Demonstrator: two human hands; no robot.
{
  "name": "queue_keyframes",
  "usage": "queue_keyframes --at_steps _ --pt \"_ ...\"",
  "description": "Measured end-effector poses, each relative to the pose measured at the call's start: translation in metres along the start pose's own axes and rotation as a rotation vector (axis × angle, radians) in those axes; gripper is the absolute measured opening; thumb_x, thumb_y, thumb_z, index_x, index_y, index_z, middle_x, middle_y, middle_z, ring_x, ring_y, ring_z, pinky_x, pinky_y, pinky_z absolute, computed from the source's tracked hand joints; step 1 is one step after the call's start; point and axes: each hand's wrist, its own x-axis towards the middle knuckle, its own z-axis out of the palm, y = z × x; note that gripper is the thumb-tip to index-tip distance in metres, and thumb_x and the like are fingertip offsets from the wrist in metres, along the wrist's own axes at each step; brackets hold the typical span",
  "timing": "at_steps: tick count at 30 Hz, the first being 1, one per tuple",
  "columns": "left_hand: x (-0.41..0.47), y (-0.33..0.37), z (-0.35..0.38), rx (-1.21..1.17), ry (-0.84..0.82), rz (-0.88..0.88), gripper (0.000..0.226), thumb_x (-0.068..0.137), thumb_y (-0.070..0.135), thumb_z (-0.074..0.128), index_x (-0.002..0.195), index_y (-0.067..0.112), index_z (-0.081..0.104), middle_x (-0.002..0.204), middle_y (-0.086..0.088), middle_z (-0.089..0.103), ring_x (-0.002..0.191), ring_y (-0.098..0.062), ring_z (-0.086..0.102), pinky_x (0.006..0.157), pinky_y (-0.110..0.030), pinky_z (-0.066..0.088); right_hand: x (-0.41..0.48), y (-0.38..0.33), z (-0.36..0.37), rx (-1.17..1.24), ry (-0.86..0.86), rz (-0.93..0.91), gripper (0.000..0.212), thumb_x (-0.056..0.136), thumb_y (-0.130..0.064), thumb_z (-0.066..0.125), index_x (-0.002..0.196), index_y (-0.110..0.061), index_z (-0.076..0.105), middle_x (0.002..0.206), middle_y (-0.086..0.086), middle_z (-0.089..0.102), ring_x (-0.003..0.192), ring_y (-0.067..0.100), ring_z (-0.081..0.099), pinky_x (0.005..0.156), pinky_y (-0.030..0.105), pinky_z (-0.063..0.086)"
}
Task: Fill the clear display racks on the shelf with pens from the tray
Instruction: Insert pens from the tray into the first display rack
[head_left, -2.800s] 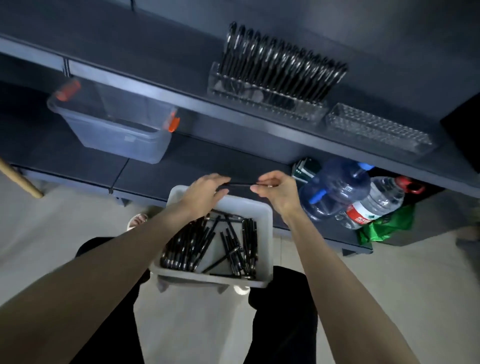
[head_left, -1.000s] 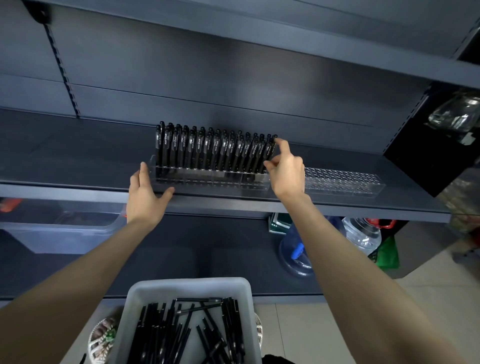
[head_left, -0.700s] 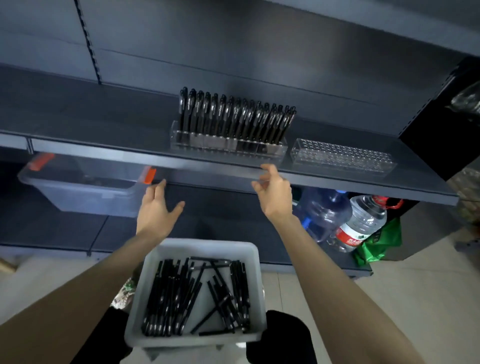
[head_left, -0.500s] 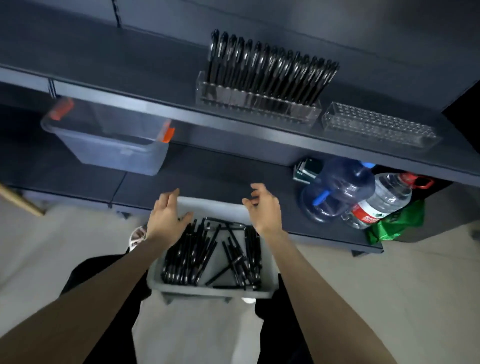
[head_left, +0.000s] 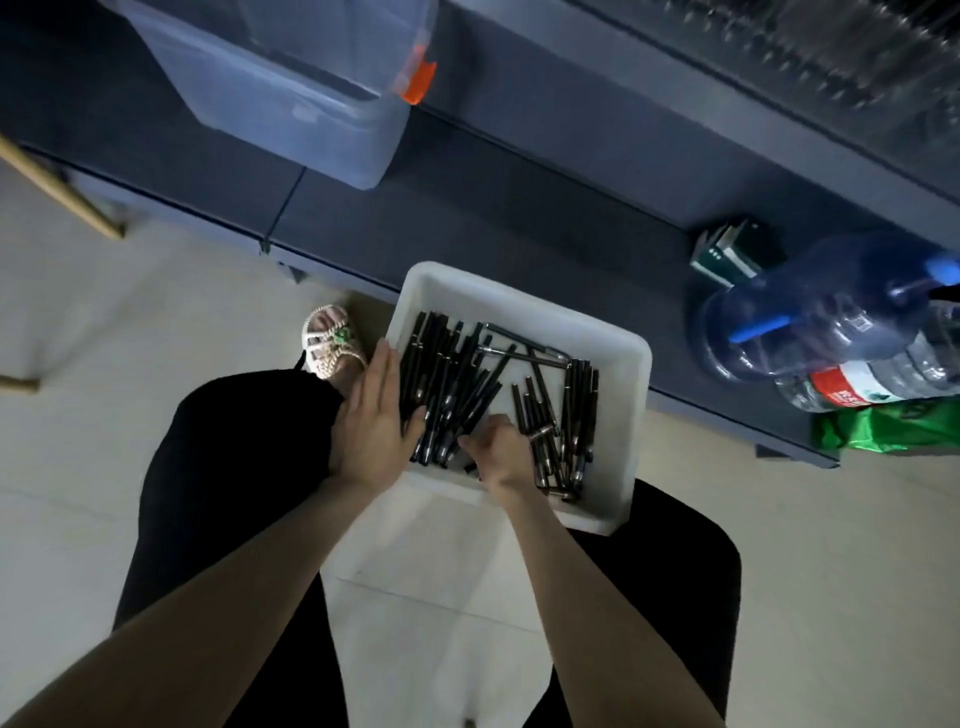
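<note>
the clear display rack (head_left: 852, 67), far up and right of the tray, is only a smeared band of glints cut off by the top edge; whether any pens stand in it cannot be made out. the white tray (head_left: 632, 415) sits on the person's lap, its near wall partly hidden behind both wrists. loose black pens (head_left: 457, 384) lie in it in a crisscross heap, thickest on its left half, with a smaller row along its right wall.

the left hand (head_left: 371, 426) lies flat at the tray's left wall, fingers straight and close together, thumb spread out and touching the ends of the nearest pens. the right hand (head_left: 501, 449) is down inside the tray at its near middle, fingers curled in among the pens. its fingertips are hidden, so i cannot tell whether it has a pen pinched or is only touching them.

beyond the tray's far left corner stands a clear storage bin (head_left: 291, 88) with an orange latch. right of the tray lie a blue water jug (head_left: 810, 317) and a red-labelled bottle (head_left: 872, 384) — both cut off by the frame.
</note>
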Motion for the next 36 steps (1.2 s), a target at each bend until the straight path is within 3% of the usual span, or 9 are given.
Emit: queue_keyframes --at_steps 9,14,17,20,23,25,28,30,36 --pt "0.001 -0.001 0.009 0.034 0.051 -0.035 0.063 0.09 0.038 0.041 0.141 0.001 0.034 0.149 -0.012 0.032 0.123 -0.029 0.044 0.077 -0.039 0.056 0.028 -0.006 0.026 0.036 -0.037 0.127 0.035 0.083 -0.036 0.066 0.11 -0.014 0.067 0.101 0.009 0.071 0.094 0.027 0.066 0.073 0.028 0.047" --pt "0.001 -0.002 0.012 0.043 0.061 -0.042 0.063 0.09 0.039 0.038 0.141 0.001 0.034 0.149 -0.012 0.032 0.122 -0.029 0.041 0.077 -0.041 0.055 0.028 -0.007 0.031 0.072 -0.025 0.165 0.019 0.085 -0.028 0.062 0.082 -0.01 0.065 0.083 0.012 0.066 0.083 0.028 0.062 0.064 0.029 0.043" --pt "0.002 -0.002 0.01 0.069 0.04 -0.047 0.065 0.088 0.04 0.037 0.141 0.001 0.033 0.149 -0.012 0.031 0.121 -0.032 0.043 0.079 -0.043 0.052 0.021 -0.008 0.019 0.135 0.001 0.136 0.028 0.092 -0.022 0.054 0.066 -0.014 0.051 0.067 0.002 0.054 0.077 0.023 0.053 0.057 0.027 0.039" --pt "0.001 -0.001 0.003 0.066 -0.005 -0.057 0.068 0.086 0.041 0.036 0.142 0.003 0.032 0.15 -0.013 0.029 0.126 -0.035 0.041 0.091 -0.048 0.043 0.011 -0.01 -0.003 0.167 -0.03 0.063 0.025 0.1 -0.017 0.039 0.102 -0.006 0.062 0.093 0.004 0.056 0.091 0.021 0.05 0.074 0.03 0.04" --pt "0.004 0.007 -0.011 0.055 0.003 -0.014 0.061 0.084 0.03 0.05 0.137 0.002 0.038 0.146 -0.018 0.035 0.127 -0.038 0.039 0.098 -0.056 0.039 -0.002 -0.013 -0.034 0.197 -0.05 0.009 0.033 0.101 -0.011 0.037 0.129 -0.007 0.053 0.107 0.005 0.054 0.095 0.023 0.052 0.089 0.036 0.048" --pt "0.01 0.022 -0.026 0.036 -0.004 0.022 0.057 0.088 0.022 0.054 0.14 0.006 0.036 0.147 -0.014 0.032 0.131 -0.035 0.033 0.1 -0.057 0.036 -0.012 -0.017 -0.062 0.249 0.015 -0.06 0.028 0.095 -0.008 0.051 0.123 -0.005 0.059 0.103 0.006 0.06 0.091 0.019 0.056 0.092 0.039 0.051" --pt "0.029 0.057 -0.052 -0.032 -0.046 0.168 0.058 0.093 0.021 0.05 0.146 0.013 0.027 0.151 -0.006 0.025 0.136 -0.028 0.024 0.109 -0.05 0.028 -0.035 -0.029 -0.109 0.326 0.143 -0.229 0.016 0.078 -0.001 0.073 0.092 -0.008 0.07 0.079 -0.003 0.063 0.07 0.001 0.059 0.071 0.02 0.051" --pt "0.045 0.087 -0.072 -0.068 -0.055 0.307 0.053 0.096 0.022 0.048 0.145 0.015 0.03 0.15 -0.004 0.03 0.135 -0.027 0.029 0.11 -0.045 0.028 -0.052 -0.042 -0.141 0.365 0.199 -0.32 0.027 0.069 0.007 0.077 0.072 -0.017 0.065 0.07 -0.005 0.061 0.058 -0.005 0.057 0.062 0.013 0.045" --pt "0.077 0.174 -0.137 -0.202 -0.139 0.468 0.029 0.095 0.016 0.051 0.121 0.008 0.061 0.107 -0.011 0.067 0.098 -0.028 0.061 0.087 -0.033 0.045 -0.106 -0.076 -0.236 0.522 0.354 -0.536 0.033 0.067 0.011 0.077 0.077 -0.017 0.061 0.071 0.0 0.062 0.061 0.004 0.059 0.068 0.019 0.051"
